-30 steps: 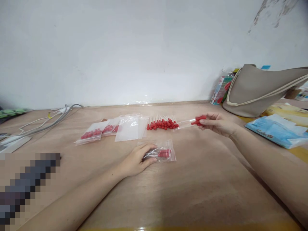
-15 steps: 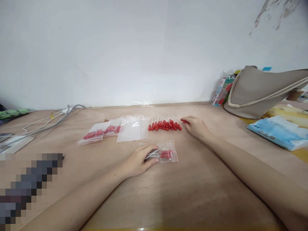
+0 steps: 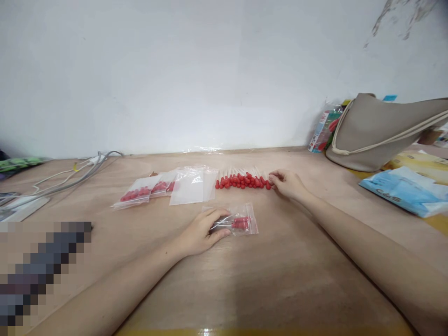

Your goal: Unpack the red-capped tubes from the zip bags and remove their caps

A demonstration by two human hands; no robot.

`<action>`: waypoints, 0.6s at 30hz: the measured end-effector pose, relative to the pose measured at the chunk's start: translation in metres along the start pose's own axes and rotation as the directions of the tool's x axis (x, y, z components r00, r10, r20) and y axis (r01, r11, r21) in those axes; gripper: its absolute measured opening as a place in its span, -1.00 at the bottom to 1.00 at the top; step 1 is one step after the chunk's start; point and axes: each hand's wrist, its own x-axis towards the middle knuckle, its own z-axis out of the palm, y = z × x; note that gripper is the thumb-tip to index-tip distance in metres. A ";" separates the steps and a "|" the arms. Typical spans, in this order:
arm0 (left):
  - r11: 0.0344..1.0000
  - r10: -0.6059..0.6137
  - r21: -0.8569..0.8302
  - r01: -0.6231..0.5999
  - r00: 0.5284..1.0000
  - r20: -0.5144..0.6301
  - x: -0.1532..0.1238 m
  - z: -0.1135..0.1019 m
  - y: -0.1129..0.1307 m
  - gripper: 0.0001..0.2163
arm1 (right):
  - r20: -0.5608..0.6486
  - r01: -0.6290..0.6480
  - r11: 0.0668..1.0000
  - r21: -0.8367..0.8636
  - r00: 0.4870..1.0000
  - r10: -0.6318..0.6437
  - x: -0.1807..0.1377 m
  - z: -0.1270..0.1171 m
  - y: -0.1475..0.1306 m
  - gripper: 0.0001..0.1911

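Over the last second the right hand (image 3: 289,183) moves in from the right to the near end of the row of red-tipped sticks (image 3: 243,180), and the red tips it held out to the side now lie at that end. The left hand (image 3: 201,232) keeps its place on a clear bag (image 3: 251,225).

The right hand's thumb and fingers bend down just beside the last red tip; the view is too small there to tell whether they pinch a stick or stand apart. The left hand's thumb and forefinger are spread apart, resting on the bag, with a few red-tipped sticks inside it pointing right.

The row lies on the wooden table (image 3: 280,270), its tips toward the person and its pale stems toward the wall (image 3: 175,79). To its left, touching or nearly so, are flat whitish bags (image 3: 189,187), overlapping filled bags (image 3: 137,192) that show red tips. Cables (image 3: 84,175) run farther left. At right sit a grey bag (image 3: 378,133) with a pale cord and a blue packet (image 3: 399,191).
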 end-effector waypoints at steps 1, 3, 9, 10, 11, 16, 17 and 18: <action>1.000 -0.002 0.000 0.002 1.000 0.002 0.000 0.000 0.000 -0.66 | -0.019 0.002 1.000 0.001 1.000 -0.002 -0.001 0.002 0.001 -0.73; 1.000 -0.003 -0.003 0.003 1.000 0.006 0.000 0.000 0.000 -0.67 | -0.050 0.017 1.000 -0.004 0.999 -0.017 -0.004 0.005 0.002 -0.75; 1.000 0.002 -0.001 -0.002 1.000 0.004 0.001 0.001 -0.002 -0.65 | -0.225 0.125 0.992 0.005 0.967 -0.121 -0.034 0.006 -0.006 -0.74; 1.000 0.001 0.001 -0.001 1.000 0.001 0.000 0.001 -0.002 -0.65 | -0.213 0.195 0.981 0.013 0.959 -0.188 -0.043 0.005 -0.011 -0.76; 1.000 0.000 0.004 0.000 1.000 -0.003 0.000 0.001 -0.002 -0.64 | -0.150 0.263 0.964 0.032 0.955 -0.255 -0.052 0.004 -0.016 -0.80; 1.000 0.008 0.008 -0.008 1.000 -0.002 0.000 0.002 -0.002 -0.64 | 0.192 0.452 0.874 0.176 0.855 -0.481 -0.084 0.010 -0.045 -0.81; 1.000 0.012 0.007 -0.012 1.000 -0.002 0.001 0.002 -0.002 -0.64 | 0.231 0.456 0.869 0.192 0.840 -0.491 -0.085 0.012 -0.050 -0.81; 1.000 0.015 0.005 -0.015 1.000 -0.001 0.001 0.002 -0.001 -0.64 | 0.273 0.449 0.870 0.206 0.827 -0.492 -0.084 0.015 -0.053 -0.80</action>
